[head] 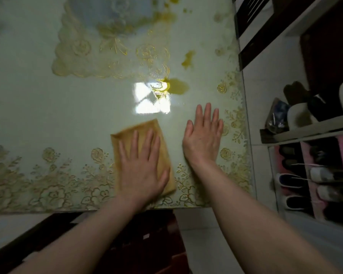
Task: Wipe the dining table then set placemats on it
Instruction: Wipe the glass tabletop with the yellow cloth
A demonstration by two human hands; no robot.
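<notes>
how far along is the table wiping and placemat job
Early on. Nothing looks finished: yellow spills still mark the table. In hand: the left hand presses a folded cloth flat near the front edge, the right hand braced beside it. Left: the spills, then the mats; one lace mat already lies farther back.

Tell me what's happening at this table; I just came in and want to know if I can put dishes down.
A person is wiping the glass-topped dining table. The left hand presses flat on a folded tan cloth near the front edge, while the right hand rests open on the bare surface beside it. Yellowish spills lie farther in, just past the cloth, with more beyond, so wiping isn't finished. A lacy gold-trimmed mat shows toward the far side.
</notes>
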